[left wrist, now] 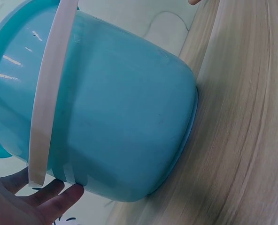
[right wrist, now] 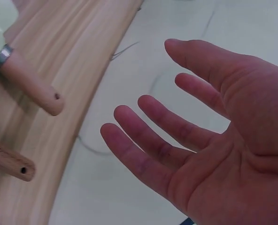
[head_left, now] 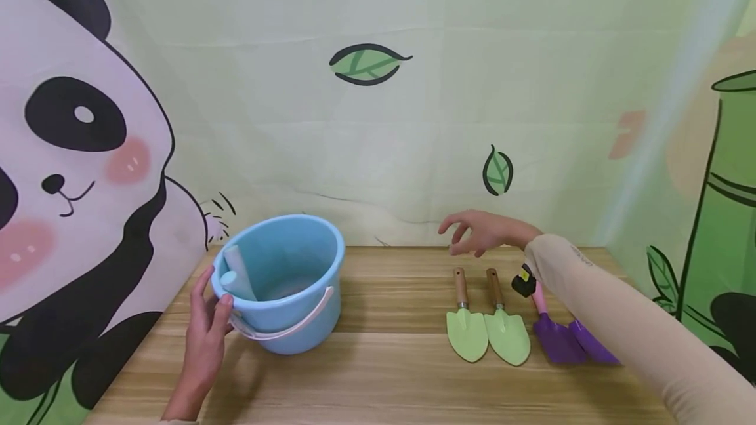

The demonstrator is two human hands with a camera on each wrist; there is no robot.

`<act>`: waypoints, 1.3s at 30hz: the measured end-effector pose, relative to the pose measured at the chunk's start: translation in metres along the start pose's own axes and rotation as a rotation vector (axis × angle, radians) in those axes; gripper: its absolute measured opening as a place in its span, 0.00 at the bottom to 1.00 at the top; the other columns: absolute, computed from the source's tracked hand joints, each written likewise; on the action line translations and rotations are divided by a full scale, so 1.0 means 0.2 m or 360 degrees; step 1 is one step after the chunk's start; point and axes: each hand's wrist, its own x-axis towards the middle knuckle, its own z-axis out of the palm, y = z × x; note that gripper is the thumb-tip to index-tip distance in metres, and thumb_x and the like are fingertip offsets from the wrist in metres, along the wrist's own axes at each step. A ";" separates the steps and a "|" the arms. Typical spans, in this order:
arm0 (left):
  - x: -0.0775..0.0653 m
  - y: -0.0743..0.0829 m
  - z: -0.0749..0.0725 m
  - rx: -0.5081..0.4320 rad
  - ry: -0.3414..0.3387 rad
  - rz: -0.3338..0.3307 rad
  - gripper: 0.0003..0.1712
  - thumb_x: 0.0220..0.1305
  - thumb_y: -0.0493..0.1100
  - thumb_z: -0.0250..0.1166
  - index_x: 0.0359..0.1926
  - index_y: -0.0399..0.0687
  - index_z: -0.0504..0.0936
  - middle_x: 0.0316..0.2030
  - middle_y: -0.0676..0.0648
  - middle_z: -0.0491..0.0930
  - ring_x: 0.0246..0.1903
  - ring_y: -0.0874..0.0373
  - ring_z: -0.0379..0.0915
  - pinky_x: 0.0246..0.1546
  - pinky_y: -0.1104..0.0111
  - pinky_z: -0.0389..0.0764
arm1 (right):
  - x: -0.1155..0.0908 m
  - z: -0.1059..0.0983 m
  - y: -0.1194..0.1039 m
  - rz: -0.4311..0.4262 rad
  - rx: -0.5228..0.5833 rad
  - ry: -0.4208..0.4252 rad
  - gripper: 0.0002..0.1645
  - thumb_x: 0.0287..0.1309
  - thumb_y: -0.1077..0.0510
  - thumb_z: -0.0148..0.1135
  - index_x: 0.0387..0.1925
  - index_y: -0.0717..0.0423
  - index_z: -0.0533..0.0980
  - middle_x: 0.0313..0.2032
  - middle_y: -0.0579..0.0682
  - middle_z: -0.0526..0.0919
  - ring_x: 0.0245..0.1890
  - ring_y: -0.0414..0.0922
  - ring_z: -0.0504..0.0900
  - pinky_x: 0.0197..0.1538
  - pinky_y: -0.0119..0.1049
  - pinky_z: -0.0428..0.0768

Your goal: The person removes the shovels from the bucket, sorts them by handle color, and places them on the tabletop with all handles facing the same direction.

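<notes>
Left hand clasps the light-blue bucket, lower left; right hand, empty, fingers apart, hovers above two green-bladed trowels, lower right. Presumed step: reaching; the next move calls for pinching a wooden handle.

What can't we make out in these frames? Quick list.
Head: rightmost purple shovel, handle hidden behind the right sleeve.
Head: pale blue pieces, lower ends hidden by the bucket's near wall.
Head: sleeve print, too small to read.
Right wrist: dark blue sliver, cut off by bottom edge.
</notes>
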 end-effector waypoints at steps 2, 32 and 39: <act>0.00 0.00 0.00 -0.0018 0.0001 0.0001 0.36 0.82 0.47 0.47 0.82 0.66 0.44 0.75 0.36 0.59 0.70 0.37 0.59 0.42 0.77 0.78 | 0.00 -0.02 -0.03 -0.0036 -0.0034 -0.0006 0.28 0.67 0.56 0.68 0.65 0.55 0.72 0.57 0.65 0.80 0.47 0.53 0.84 0.43 0.46 0.86; 0.00 0.00 -0.01 -0.0059 0.0002 0.0008 0.35 0.81 0.46 0.48 0.82 0.66 0.46 0.75 0.37 0.60 0.69 0.45 0.62 0.42 0.76 0.78 | 0.10 -0.11 -0.40 -0.0375 -0.0112 0.0021 0.38 0.63 0.51 0.73 0.71 0.44 0.68 0.58 0.55 0.79 0.50 0.50 0.86 0.55 0.48 0.82; 0.00 0.00 -0.02 -0.0031 -0.0001 -0.0004 0.35 0.82 0.48 0.48 0.82 0.66 0.46 0.76 0.38 0.58 0.72 0.37 0.58 0.45 0.73 0.79 | 0.13 -0.11 -0.51 -0.0408 -0.0119 0.0022 0.38 0.63 0.51 0.73 0.71 0.42 0.68 0.59 0.54 0.79 0.50 0.50 0.86 0.55 0.47 0.82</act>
